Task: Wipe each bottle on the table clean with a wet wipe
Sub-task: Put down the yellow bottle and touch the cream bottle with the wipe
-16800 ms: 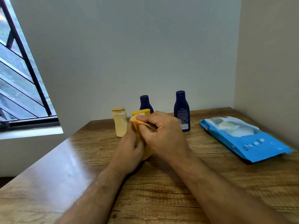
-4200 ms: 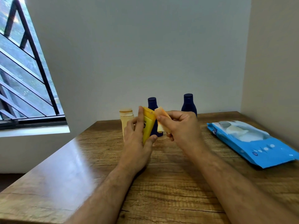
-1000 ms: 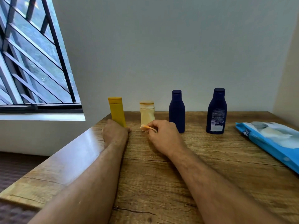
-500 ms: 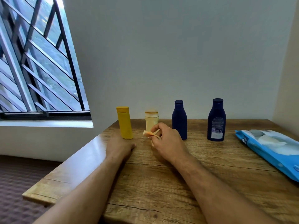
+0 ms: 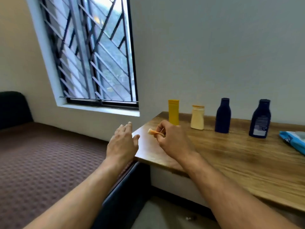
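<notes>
Head view: the only view given; the camera was turned toward the window (image 5: pixel 92 52), so the bottles sat off to the right of frame.
Landmark: the yellow bottle (image 5: pixel 173 112), upright near the counter's (image 5: pixel 239 161) back left corner.
Other bottles: to its right in one row along the wall stood a cream bottle (image 5: pixel 197 117), a dark blue bottle (image 5: pixel 223 115) and a second dark blue bottle with a label (image 5: pixel 260 118), all upright and apart from one another.
Wet wipe: a crumpled, orange-stained wet wipe (image 5: pixel 154 132) sat in front of and just left of the yellow bottle, over the counter's left edge.
Right hand: the right hand (image 5: pixel 171 139) had a narrow grip, its fingertips pinching the wipe.
Left hand: the left hand (image 5: pixel 123 142) had fingers straight and spread, holding nothing, left of the counter edge, over the bed (image 5: pixel 41 154).
Wipe pack: a blue wipe pack (image 5: pixel 293 141) lay far right of the yellow bottle.
Risk: the wipe looked soiled, so using it again could smear grime onto the next bottle.
Risk: with the head turned away, a blind reach could topple the narrow bottles.
Risk: the thin pinch might drop the wipe off the edge.
</notes>
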The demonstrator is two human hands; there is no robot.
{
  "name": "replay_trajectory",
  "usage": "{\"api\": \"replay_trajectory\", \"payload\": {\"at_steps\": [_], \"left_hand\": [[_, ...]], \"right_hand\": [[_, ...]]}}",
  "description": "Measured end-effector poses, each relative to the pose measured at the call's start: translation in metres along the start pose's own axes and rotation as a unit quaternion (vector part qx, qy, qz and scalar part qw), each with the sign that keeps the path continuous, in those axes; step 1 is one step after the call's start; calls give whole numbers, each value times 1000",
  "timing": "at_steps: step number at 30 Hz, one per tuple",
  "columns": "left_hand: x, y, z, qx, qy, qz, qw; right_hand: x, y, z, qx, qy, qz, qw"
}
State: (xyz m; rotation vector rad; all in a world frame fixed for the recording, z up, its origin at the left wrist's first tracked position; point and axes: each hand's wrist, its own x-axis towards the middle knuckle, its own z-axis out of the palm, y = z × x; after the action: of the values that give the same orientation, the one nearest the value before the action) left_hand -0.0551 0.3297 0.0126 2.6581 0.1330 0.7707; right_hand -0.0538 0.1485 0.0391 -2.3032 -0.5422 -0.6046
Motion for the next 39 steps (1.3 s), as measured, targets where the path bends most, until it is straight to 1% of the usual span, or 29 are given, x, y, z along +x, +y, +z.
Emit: {"api": "replay_trajectory", "payload": {"at_steps": [5,10,13,15,17,21,24,27,29,30,32,35,37,39], "left_hand": [[-45,-44,-30,-5,24,-9,1000],[-95,-111,-31,13,34,-48,998],[-129,-163,-17,28,6,-91,995],[-151,-199,0,34,-18,-120,992],[-175,-230,22,32,-40,-150,987],[-221,-265,72,26,-83,-187,979],[-249,-280,108,34,-125,-202,971],[-268,-294,139,37,-163,-233,958],[-281,-301,157,44,-189,-250,949],[-288,-303,166,43,-198,-263,943],[-303,-307,182,34,-211,-296,931],[-324,-308,199,36,-237,-331,913],[-336,-307,210,29,-255,-352,900],[-344,-305,218,23,-273,-361,892]], "right_hand": [[-21,-50,43,8,-24,-24,999],[-43,-72,101,7,-88,-45,995],[-57,-76,148,-6,-162,-34,986],[-66,-74,191,-5,-239,-6,971],[-78,-69,234,-7,-316,24,949],[-113,-48,303,-14,-432,56,900],[-142,-26,342,-38,-482,81,872],[-168,2,377,-58,-536,121,833],[-183,20,395,-73,-564,125,813],[-191,29,404,-80,-580,124,801],[-211,44,425,-100,-630,110,762],[-236,55,449,-132,-707,58,692],[-249,58,460,-142,-740,27,656],[-261,64,472,-151,-748,22,646]]}}
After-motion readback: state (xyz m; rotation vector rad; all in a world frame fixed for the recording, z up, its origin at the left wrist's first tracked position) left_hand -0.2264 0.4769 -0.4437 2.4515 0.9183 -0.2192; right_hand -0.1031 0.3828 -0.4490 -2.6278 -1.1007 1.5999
